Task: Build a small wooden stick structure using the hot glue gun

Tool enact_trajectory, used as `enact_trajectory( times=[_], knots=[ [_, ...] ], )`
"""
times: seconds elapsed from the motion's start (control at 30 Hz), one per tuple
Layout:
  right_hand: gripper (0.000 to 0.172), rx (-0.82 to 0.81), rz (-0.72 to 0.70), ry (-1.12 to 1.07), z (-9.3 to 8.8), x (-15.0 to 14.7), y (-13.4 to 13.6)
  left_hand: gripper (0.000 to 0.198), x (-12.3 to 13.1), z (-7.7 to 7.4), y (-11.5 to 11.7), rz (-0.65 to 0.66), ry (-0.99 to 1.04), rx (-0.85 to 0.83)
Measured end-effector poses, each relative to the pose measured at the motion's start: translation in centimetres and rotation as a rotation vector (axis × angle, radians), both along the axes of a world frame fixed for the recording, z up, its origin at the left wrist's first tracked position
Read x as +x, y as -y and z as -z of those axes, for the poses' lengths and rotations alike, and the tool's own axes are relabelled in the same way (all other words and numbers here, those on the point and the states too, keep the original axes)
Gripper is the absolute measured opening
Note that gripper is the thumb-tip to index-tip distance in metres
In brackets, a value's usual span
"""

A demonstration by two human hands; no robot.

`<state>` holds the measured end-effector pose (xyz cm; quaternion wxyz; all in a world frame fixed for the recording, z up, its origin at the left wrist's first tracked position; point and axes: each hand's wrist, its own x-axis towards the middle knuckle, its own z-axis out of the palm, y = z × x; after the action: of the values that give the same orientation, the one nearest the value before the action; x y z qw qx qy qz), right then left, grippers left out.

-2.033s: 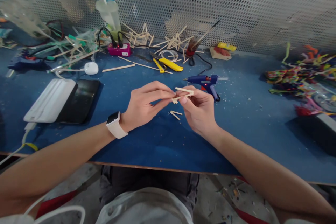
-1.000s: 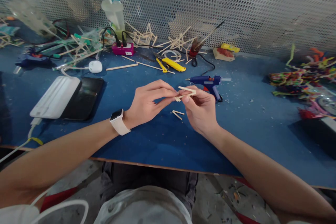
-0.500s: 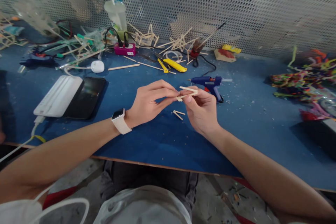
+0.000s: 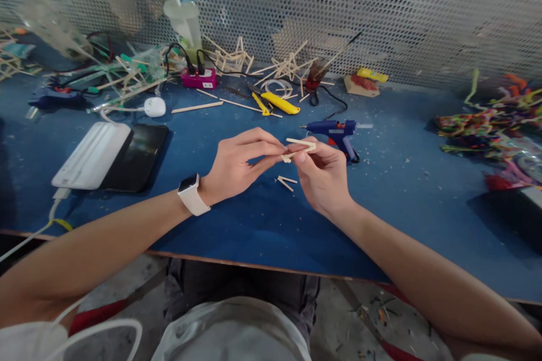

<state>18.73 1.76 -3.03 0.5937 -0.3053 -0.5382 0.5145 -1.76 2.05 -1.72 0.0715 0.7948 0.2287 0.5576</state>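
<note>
Between my two hands is a small frame of joined wooden sticks, held just above the blue table. My right hand pinches it between thumb and fingers near its right corner. At its left end, the fingertips of my left hand close on the frame, with the back of the hand turned up. Below the hands, a V-shaped pair of wooden sticks lies on the tabletop. Just beyond my right hand a blue glue gun rests on its side, nozzle to the left.
A yellow utility knife lies behind the hands near stick structures. At left are a white power bank, a black phone and a purple power socket. Tangled colourful pieces sit at right. The table's front edge is close.
Both hands keep their grip on the stick frame, which tilts slightly flatter. The whole view has shifted a little; the objects on the table lie as before.
</note>
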Motion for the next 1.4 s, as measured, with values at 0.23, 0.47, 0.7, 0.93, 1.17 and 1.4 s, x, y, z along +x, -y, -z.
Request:
enact_trajectory(
  times=[0.23, 0.47, 0.7, 0.93, 1.17, 1.4],
  knots=[
    [0.019, 0.006, -0.028, -0.006, -0.03, 0.06, -0.05, 0.002, 0.05, -0.12, 0.03, 0.000, 0.002, 0.009],
    [0.024, -0.019, -0.013, 0.003, -0.22, -0.07, 0.05, 0.002, 0.02, -0.09, -0.06, -0.002, 0.007, 0.016],
    [0.025, -0.025, -0.008, 0.014, -0.20, -0.04, -0.03, 0.002, 0.05, -0.06, -0.01, -0.004, 0.002, -0.004],
    [0.018, 0.011, -0.019, 0.000, -0.02, 0.01, 0.07, 0.007, 0.05, -0.05, 0.19, -0.012, 0.007, -0.022],
    [0.023, 0.008, -0.004, 0.014, -0.28, -0.11, 0.22, 0.005, 0.13, -0.09, 0.24, -0.025, 0.010, -0.036],
    [0.019, 0.031, 0.005, 0.034, 0.02, 0.07, 0.14, 0.006, 0.08, -0.17, 0.27, -0.019, 0.004, -0.026]
  ],
)
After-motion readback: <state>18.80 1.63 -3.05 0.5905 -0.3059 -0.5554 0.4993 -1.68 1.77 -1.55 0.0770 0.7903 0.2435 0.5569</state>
